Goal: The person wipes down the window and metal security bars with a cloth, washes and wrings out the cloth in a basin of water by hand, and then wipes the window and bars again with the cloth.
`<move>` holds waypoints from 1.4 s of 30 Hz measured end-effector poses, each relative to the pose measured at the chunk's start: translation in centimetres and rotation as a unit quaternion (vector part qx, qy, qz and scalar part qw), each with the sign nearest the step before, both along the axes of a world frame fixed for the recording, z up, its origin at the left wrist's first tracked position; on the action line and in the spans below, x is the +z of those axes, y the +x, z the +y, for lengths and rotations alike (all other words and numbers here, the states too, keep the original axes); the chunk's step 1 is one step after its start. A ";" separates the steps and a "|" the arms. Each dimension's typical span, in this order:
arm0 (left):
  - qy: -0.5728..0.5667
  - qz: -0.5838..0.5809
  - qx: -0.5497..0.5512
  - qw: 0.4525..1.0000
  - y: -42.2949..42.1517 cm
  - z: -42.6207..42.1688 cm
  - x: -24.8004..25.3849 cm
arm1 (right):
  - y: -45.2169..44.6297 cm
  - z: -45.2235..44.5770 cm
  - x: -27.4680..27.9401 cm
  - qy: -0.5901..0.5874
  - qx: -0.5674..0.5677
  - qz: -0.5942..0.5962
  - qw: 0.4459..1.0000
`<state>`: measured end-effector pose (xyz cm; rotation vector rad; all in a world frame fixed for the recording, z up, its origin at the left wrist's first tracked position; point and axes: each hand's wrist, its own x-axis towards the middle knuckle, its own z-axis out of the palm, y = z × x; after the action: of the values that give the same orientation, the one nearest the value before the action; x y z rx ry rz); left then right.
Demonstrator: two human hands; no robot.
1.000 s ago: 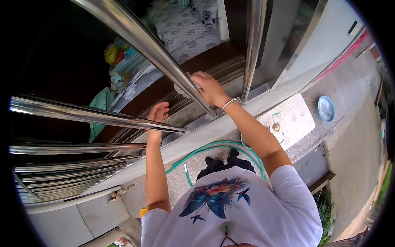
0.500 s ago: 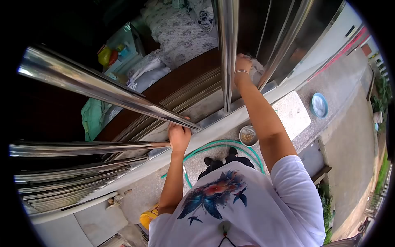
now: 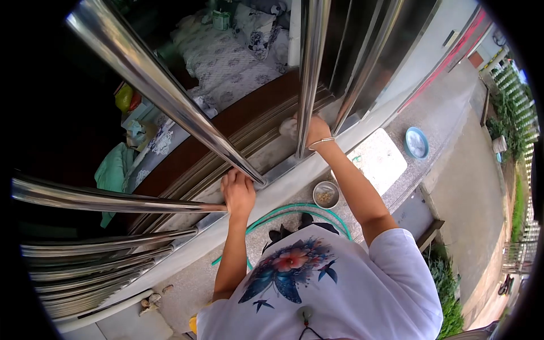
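Observation:
Between two shiny metal window bars, my right hand (image 3: 318, 130) reaches over the sill and presses a crumpled greyish cloth (image 3: 288, 128) against the window track. Part of this hand lies behind an upright bar (image 3: 309, 85), and a bracelet circles the wrist. My left hand (image 3: 238, 191) rests with its fingers laid over the stone sill (image 3: 198, 218), holding nothing. It sits between a slanting bar (image 3: 175, 99) and a lower bar (image 3: 124, 197), close to their feet. The window track (image 3: 277, 126) runs along the inner side of the sill.
Below the sill are a metal bowl (image 3: 326, 195) with bits in it, a green hose (image 3: 266, 218), a white board (image 3: 378, 161) and a blue basin (image 3: 416, 143). Inside the window lies patterned bedding (image 3: 218, 59). More bars (image 3: 96, 263) stand at the left.
My right hand and the cloth have moved left along the sill, the cloth now showing left of the upright bar. My left hand stays on the sill. The whole view has shifted slightly.

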<state>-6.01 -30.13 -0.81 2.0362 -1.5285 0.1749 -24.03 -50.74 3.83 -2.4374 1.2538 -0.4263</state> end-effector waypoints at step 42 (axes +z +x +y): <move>-0.010 -0.013 0.035 0.999 -0.3 -0.1 0.5 | -5.2 -14.9 9.1 -0.518 0.171 0.209 0.812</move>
<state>-6.35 -30.25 -0.32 2.0799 -1.4670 0.2450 -29.27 -65.68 12.91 -3.7778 0.7238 -0.5884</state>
